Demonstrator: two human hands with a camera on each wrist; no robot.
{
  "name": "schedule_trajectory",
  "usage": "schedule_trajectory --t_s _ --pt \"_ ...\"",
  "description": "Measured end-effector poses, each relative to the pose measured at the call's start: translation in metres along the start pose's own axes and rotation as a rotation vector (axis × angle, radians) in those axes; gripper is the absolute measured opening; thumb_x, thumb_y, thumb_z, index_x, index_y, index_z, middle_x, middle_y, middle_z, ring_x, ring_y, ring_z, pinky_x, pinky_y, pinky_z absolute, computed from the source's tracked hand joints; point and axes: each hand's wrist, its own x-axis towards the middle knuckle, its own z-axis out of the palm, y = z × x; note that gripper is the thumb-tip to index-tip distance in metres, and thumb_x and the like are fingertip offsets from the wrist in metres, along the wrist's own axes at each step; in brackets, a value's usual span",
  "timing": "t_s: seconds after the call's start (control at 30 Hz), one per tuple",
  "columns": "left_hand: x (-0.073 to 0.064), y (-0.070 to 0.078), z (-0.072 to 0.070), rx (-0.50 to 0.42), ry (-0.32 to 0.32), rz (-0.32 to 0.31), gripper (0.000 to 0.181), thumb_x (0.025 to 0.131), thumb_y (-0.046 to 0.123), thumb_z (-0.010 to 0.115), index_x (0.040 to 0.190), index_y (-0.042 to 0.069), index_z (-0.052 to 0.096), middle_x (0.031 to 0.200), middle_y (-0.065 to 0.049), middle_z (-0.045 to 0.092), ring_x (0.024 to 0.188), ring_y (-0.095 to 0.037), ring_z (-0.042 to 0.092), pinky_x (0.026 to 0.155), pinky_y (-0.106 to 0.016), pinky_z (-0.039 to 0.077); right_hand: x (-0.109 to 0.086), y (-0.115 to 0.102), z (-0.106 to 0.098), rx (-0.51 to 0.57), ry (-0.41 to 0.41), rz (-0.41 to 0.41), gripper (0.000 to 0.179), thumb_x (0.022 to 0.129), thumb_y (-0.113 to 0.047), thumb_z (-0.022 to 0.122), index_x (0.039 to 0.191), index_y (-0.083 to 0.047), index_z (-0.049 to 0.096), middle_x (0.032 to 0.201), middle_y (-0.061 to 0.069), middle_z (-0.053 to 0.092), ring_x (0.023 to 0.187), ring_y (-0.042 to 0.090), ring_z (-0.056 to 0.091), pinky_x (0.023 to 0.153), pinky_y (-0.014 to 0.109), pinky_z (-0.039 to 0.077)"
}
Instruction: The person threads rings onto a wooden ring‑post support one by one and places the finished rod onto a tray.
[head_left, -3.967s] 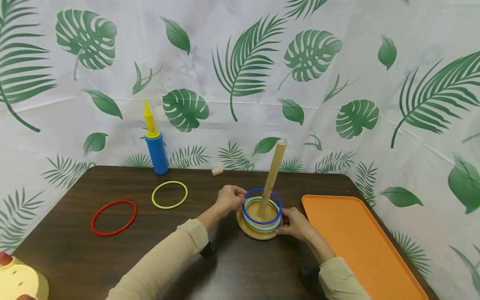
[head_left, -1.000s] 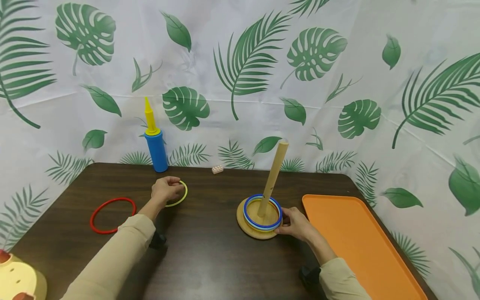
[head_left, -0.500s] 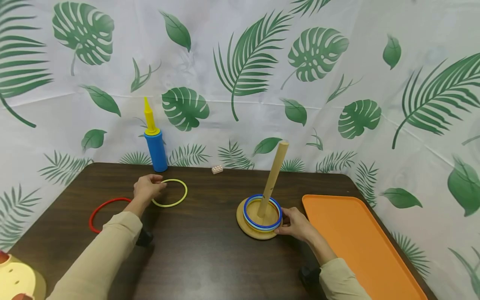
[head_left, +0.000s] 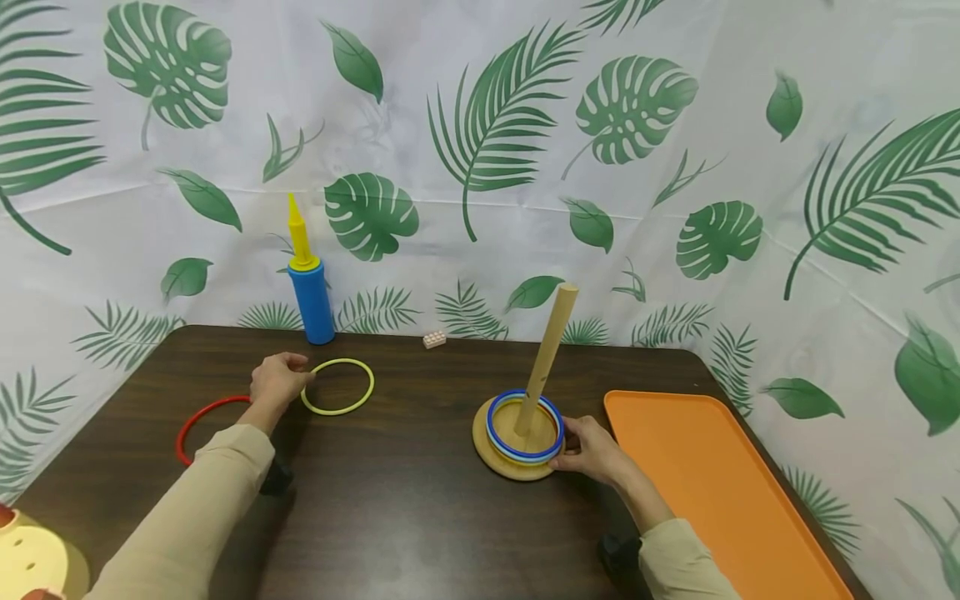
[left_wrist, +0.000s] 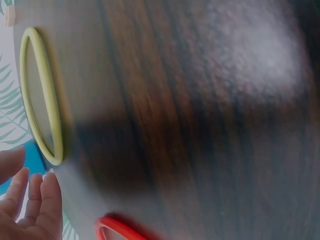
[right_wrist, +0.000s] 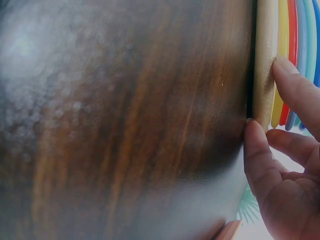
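- The right hand point(head_left: 595, 451) grips the edge of a round wooden base point(head_left: 490, 452), its fingertips pressed to the rim.
- The left hand point(head_left: 276, 380) holds nothing; its fingers are relaxed, thumb apart, just beside a loose yellow ring point(left_wrist: 48, 90). Whether they touch it, I cannot tell.
- On the base lies a stack of rings point(right_wrist: 292, 45), showing yellow, red, light blue, turquoise and dark blue edges, around a smooth, pale wooden post point(head_left: 547, 354).
- A red ring point(left_wrist: 125, 230) lies flat near the left hand; in the head view that hand and its sleeve point(head_left: 202, 508) hide part of it.
- The orange tray point(head_left: 690, 467), rectangular with rounded corners, lies just beyond the right hand.
- At the far edge of the dark wood-grain table point(head_left: 397, 492) stand a blue cylinder with a yellow nozzle point(head_left: 312, 300) and a small pale studded brick point(head_left: 434, 339).
- A rounded, cream-coloured object point(head_left: 41, 558) with reddish knobs sits in the near left corner, cut off by the frame.
- Behind hangs a creased white cloth point(head_left: 408, 125) printed with green leaves.
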Motion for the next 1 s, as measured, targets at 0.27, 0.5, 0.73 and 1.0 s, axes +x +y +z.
schedule_trajectory --t_s 0.27,0.5,0.73,1.0 --pt "-0.0025 -0.0036 0.0002 0.030 -0.041 -0.023 0.040 0.085 0.013 0.062 0.122 0.000 0.057 0.121 -0.024 0.057 0.111 -0.046 0.048 0.081 -0.051 0.045 -0.0026 -0.0017 0.0026 0.012 0.009 0.000 0.053 0.077 -0.005 0.076 0.118 0.017 0.052 0.094 0.022 0.067 0.082 0.024 0.067 0.069 0.028 0.057" --pt "-0.0036 -0.0057 0.0019 0.049 -0.054 -0.033 0.039 0.084 0.009 0.061 0.122 -0.001 0.057 0.117 -0.024 0.056 0.108 -0.047 0.050 0.078 -0.051 0.045 -0.0060 -0.0017 0.0026 0.042 0.025 -0.099 0.054 0.078 -0.016 0.077 0.115 0.017 0.054 0.089 0.017 0.067 0.079 0.017 0.067 0.065 0.025 0.057" --pt "-0.0037 -0.0053 0.0031 0.077 -0.045 -0.034 0.038 0.081 0.005 0.053 0.118 -0.002 0.058 0.116 -0.027 0.056 0.105 -0.049 0.051 0.076 -0.052 0.046 -0.0064 -0.0026 0.0035 0.017 0.030 -0.028 0.055 0.077 -0.012 0.077 0.118 0.016 0.053 0.092 0.018 0.067 0.081 0.021 0.067 0.069 0.029 0.058" --pt "-0.0052 -0.0053 0.0033 0.092 -0.061 -0.053 0.035 0.079 0.004 0.053 0.113 -0.004 0.059 0.108 -0.028 0.058 0.100 -0.049 0.053 0.072 -0.049 0.048 -0.0062 -0.0011 0.0050 0.003 0.026 0.004 0.054 0.076 -0.004 0.077 0.119 0.017 0.052 0.094 0.021 0.066 0.083 0.025 0.067 0.070 0.029 0.057"
